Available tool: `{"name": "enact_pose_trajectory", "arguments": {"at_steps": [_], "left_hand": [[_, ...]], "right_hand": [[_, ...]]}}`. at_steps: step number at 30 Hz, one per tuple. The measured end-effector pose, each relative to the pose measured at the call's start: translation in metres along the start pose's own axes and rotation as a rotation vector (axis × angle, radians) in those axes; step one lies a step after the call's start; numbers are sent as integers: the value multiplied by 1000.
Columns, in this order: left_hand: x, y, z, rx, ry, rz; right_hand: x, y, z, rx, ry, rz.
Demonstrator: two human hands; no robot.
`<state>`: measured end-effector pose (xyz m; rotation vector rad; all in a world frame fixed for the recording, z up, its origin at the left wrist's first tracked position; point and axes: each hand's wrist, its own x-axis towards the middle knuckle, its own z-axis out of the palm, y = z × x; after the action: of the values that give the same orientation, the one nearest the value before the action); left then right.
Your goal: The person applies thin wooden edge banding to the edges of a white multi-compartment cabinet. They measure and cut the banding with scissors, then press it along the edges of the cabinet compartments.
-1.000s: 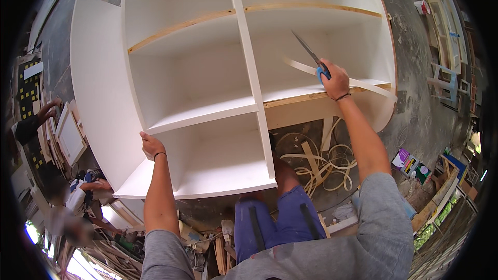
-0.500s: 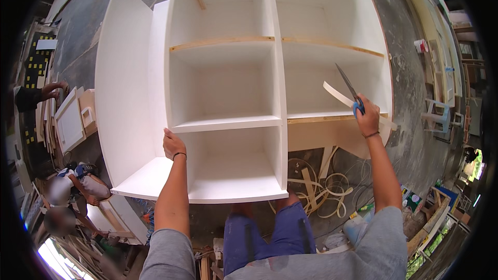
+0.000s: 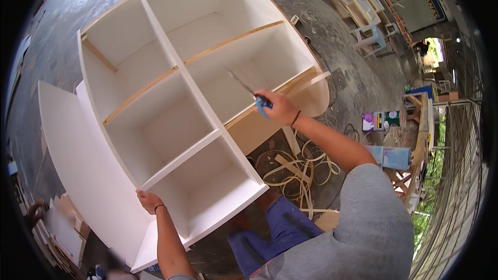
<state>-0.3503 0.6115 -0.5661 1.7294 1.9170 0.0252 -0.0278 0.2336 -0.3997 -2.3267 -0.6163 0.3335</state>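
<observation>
A large white cabinet [image 3: 199,98] with open compartments and some bare wood edges lies before me. My left hand [image 3: 149,201] is closed around the cabinet's left side edge, near where a shelf meets it. Over the right-hand compartments, my right hand [image 3: 278,108] is closed on scissors [image 3: 263,102] with blue handles, their blades pointing up and left. A pale edging strip [image 3: 317,78] sticks out to the right beyond my right hand, along the shelf edge. Whether that hand also grips the strip cannot be made out.
Coiled pale strips [image 3: 298,176] lie on the floor right of my legs. A white panel [image 3: 85,161] stands along the cabinet's left side. A light blue stool [image 3: 369,39], colourful packages [image 3: 381,121] and a wooden bench [image 3: 423,140] are at the right. Another person is partly visible at lower left.
My view has turned to the right, so the cabinet appears tilted. My right hand with the scissors has shifted left over the cabinet. My left hand keeps its hold on the edge.
</observation>
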Motion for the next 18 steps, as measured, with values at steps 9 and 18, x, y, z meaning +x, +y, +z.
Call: {"name": "enact_pose_trajectory", "arguments": {"at_steps": [9,18], "left_hand": [[36,-45,12,112,312,563],[-156,63,35,-228,-346,947]], "right_hand": [[-88,-15,96,167,-75,-59],[-109,-7,143,-4,-55,-115]]}}
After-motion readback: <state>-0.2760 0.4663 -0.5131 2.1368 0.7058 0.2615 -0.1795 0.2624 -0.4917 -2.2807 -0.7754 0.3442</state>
